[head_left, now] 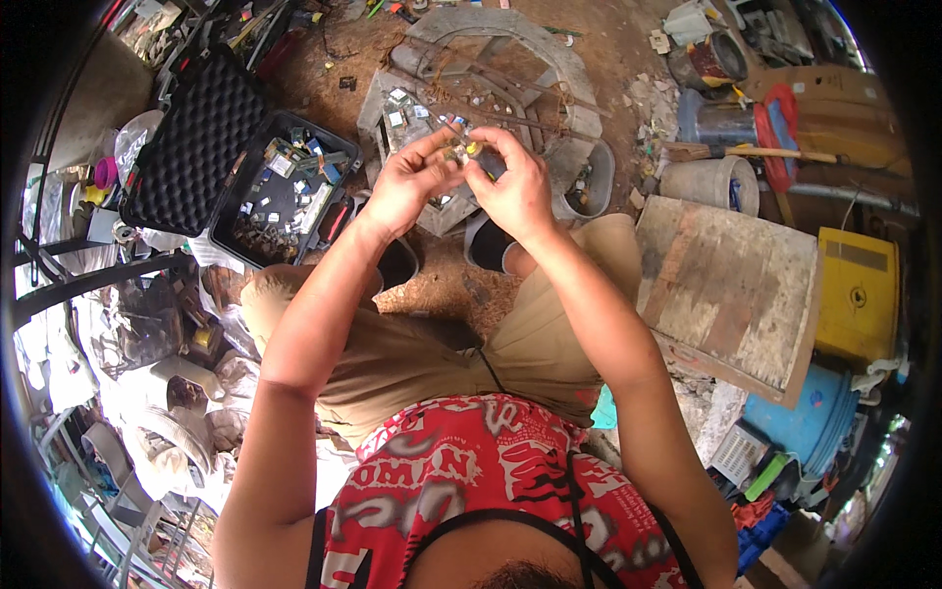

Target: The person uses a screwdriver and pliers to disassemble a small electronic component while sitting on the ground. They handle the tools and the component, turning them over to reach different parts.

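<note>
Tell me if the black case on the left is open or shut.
Open. The black case has its foam-lined lid swung back to the left, and small parts lie exposed inside it.

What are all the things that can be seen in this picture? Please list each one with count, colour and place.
small part: one, yellow and metallic, pinched between the fingertips of both hands
open case: one, black with a foam lid, left of the hands, full of small parts
concrete ring: one, grey, on the ground beyond the hands, rusty rods across it
wooden board: one, weathered grey-brown, to the right
yellow box: one, far right
blue barrel: one, lower right
grey bucket: one, upper right, a wooden handle lying over it
left hand: one, bare, fingers on the small part
right hand: one, bare, fingers on the small part
</note>
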`<state>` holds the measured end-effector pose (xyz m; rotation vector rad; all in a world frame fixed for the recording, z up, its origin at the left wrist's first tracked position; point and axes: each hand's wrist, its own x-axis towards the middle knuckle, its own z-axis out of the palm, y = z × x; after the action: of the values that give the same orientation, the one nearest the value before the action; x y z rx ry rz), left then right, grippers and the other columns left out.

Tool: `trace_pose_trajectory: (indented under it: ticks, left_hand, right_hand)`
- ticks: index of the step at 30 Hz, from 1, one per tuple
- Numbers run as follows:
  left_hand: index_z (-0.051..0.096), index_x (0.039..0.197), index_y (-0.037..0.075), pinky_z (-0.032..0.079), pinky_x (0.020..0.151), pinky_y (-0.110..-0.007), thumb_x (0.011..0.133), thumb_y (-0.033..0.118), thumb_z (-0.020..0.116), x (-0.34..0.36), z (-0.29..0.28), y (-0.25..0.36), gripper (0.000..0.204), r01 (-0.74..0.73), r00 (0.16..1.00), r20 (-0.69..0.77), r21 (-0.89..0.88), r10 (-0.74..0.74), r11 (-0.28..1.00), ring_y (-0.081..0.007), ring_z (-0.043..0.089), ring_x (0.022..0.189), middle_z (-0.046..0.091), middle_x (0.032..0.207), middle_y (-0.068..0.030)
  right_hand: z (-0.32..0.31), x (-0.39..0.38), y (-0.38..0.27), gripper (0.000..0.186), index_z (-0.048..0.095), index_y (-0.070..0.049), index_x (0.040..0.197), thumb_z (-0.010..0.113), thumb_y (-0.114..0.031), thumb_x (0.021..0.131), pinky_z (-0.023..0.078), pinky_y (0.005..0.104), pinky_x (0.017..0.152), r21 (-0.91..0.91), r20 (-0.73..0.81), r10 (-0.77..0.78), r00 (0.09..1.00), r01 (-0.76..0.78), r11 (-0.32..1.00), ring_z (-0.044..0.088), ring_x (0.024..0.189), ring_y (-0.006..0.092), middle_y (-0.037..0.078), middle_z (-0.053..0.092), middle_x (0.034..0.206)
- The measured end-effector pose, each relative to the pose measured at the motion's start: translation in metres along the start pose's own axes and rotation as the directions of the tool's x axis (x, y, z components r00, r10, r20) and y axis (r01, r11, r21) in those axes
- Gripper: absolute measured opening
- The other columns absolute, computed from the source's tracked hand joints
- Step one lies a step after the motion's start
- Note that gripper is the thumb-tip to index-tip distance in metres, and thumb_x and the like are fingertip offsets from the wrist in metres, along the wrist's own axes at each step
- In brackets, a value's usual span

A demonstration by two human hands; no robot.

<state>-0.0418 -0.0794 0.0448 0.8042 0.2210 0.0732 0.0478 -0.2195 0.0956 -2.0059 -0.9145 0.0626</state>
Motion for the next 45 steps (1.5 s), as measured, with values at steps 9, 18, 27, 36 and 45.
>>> trace_pose_trajectory:
  ticks: [9,18,27,36,45]
  left_hand:
    - [0.038,0.143,0.001,0.051,0.094,-0.034,0.097,0.011,0.056,-0.005,0.011,0.0,0.051,-0.081,0.994,-0.066,0.078,0.086,0.994,-0.0182,0.063,0.107,0.063,0.123,-0.0098]
    - [0.067,0.107,-0.001,0.056,0.078,-0.028,0.092,0.013,0.067,0.002,-0.004,-0.004,0.021,-0.038,0.969,-0.223,0.299,0.109,0.954,-0.0118,0.067,0.079,0.071,0.095,-0.0065]
    - [0.068,0.107,-0.001,0.054,0.06,-0.021,0.09,0.011,0.068,0.001,-0.006,-0.006,0.021,0.049,0.955,-0.295,0.084,-0.022,0.995,-0.0051,0.058,0.065,0.07,0.091,-0.003]
    - [0.07,0.099,-0.003,0.047,0.057,-0.02,0.088,0.008,0.068,0.006,-0.006,-0.017,0.015,-0.082,0.91,-0.305,0.529,0.279,0.845,-0.005,0.054,0.06,0.069,0.078,-0.0012]
    - [0.069,0.103,-0.003,0.05,0.063,-0.021,0.089,0.013,0.071,0.004,-0.006,-0.004,0.021,0.009,0.926,-0.363,0.29,0.101,0.957,-0.0065,0.06,0.068,0.07,0.086,-0.0027]
  right_hand:
    - [0.009,-0.008,-0.001,0.028,0.066,-0.005,0.106,0.072,-0.005,0.079,0.054,0.0308,0.075,0.023,-0.15,-0.072,0.986,0.076,0.997,0.07,0.084,0.0197,0.011,0.071,0.094]
    - [0.005,-0.003,0.001,0.032,0.064,-0.004,0.111,0.07,-0.007,0.079,0.054,0.0357,0.078,0.115,-0.083,0.05,0.995,-0.04,0.993,0.07,0.088,0.0261,0.015,0.071,0.096]
    - [0.026,-0.008,0.027,0.019,0.063,-0.004,0.113,0.061,-0.008,0.094,0.039,0.0184,0.054,0.713,0.294,0.49,0.821,-0.53,0.46,0.047,0.059,0.003,-0.005,0.055,0.071]
    - [0.019,-0.009,-0.013,0.014,0.068,-0.004,0.091,0.068,-0.015,0.083,0.054,0.0363,0.068,-0.056,-0.121,0.046,0.992,-0.053,0.997,0.068,0.073,0.029,0.015,0.068,0.079]
    - [-0.01,0.01,0.05,0.016,0.071,-0.001,0.093,0.07,-0.015,0.085,0.05,0.027,0.065,0.176,-0.044,0.399,0.916,-0.386,0.906,0.061,0.068,0.0084,0.005,0.069,0.075]
